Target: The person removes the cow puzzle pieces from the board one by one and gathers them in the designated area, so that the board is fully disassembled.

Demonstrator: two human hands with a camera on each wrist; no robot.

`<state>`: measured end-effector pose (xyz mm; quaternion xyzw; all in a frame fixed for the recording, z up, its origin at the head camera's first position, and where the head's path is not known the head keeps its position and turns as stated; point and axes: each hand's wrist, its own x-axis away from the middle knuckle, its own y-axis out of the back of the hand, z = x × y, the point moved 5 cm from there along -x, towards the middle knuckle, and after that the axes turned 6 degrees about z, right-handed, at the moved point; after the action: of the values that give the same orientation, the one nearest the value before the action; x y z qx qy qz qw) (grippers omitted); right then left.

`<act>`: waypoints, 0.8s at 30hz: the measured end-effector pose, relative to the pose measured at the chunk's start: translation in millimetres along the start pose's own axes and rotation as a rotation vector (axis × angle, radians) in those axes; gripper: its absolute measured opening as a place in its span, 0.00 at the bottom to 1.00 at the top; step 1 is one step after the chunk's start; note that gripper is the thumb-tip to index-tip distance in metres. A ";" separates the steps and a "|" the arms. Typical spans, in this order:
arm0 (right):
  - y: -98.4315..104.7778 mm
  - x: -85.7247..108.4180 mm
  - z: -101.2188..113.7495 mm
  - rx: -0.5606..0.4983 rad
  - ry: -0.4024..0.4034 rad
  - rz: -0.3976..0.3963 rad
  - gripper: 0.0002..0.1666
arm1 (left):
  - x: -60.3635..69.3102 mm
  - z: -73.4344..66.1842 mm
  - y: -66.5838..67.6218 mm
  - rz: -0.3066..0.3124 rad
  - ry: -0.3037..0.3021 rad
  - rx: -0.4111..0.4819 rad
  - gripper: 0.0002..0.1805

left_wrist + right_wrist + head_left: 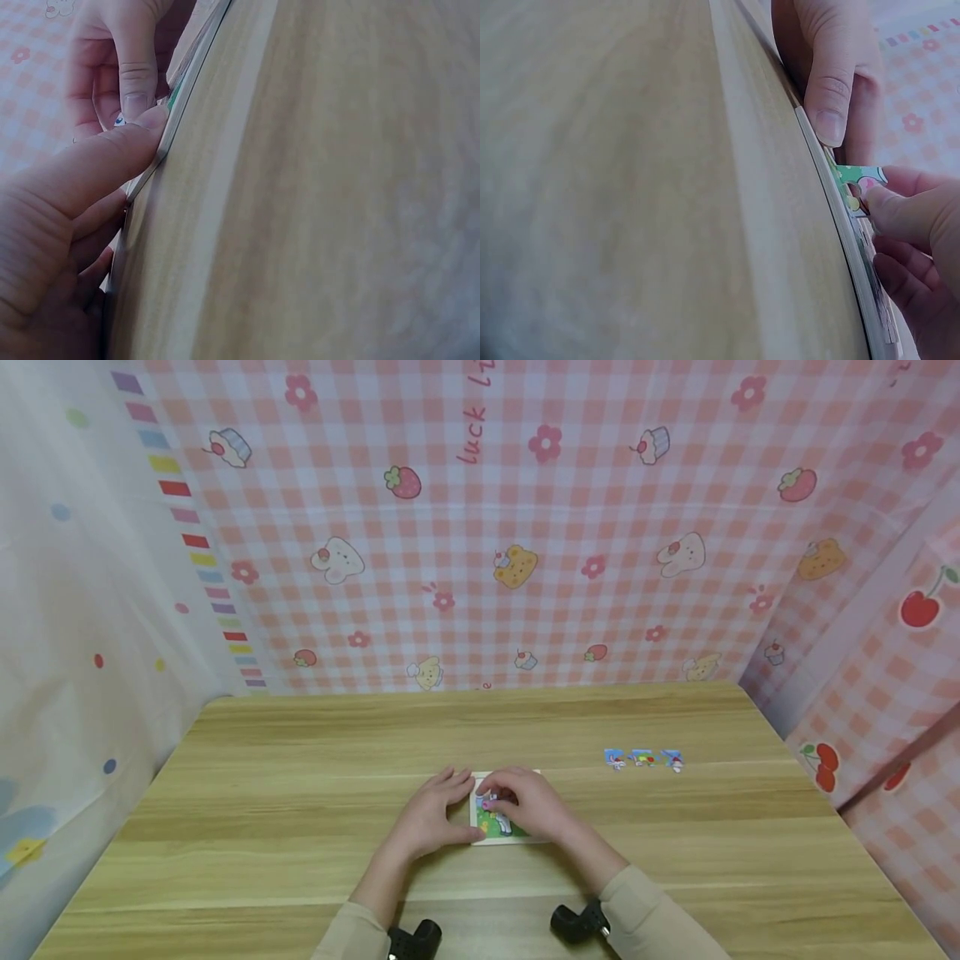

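Note:
A small jigsaw puzzle board (491, 842) with a pale rim lies flat on the table. My left hand (431, 817) rests along its left side, thumb on the near left corner and fingers stretched toward the far one. Over the board, my right hand (534, 802) pinches a colourful puzzle piece (850, 175) between thumb and fingers. The right wrist view shows that piece, green with a pink patch, tilted up from the board. Green and blue picture parts show inside the rim; my right hand covers much of the board's right half.
Three loose puzzle pieces (642, 758) lie in a row on the wooden table (300, 760), behind and to the right of the board. A checked pink cloth (450, 527) hangs behind the table. Black wrist devices (581, 923) sit at both wrists.

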<state>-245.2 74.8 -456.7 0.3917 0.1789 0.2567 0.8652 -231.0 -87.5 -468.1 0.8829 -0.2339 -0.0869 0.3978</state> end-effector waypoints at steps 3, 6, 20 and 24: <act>0.1 0.6 0.4 -0.011 0.003 0.008 0.09 | 0.1 0.3 0.0 0.000 -0.002 -0.004 0.46; 0.0 0.9 -0.2 -0.016 -0.003 0.009 0.09 | -0.3 0.7 -0.1 -0.001 -0.002 -0.011 0.46; 6.4 6.8 -4.9 -0.175 -0.052 -0.019 0.10 | 0.4 1.2 -0.8 0.002 0.017 -0.009 0.45; 12.5 11.4 -7.0 -0.187 -0.046 -0.046 0.11 | 0.6 0.7 -0.5 0.001 0.021 -0.004 0.46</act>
<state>-243.4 92.5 -452.8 0.3109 0.1432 0.2434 0.9075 -230.5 -88.0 -468.9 0.8829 -0.2297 -0.0779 0.4021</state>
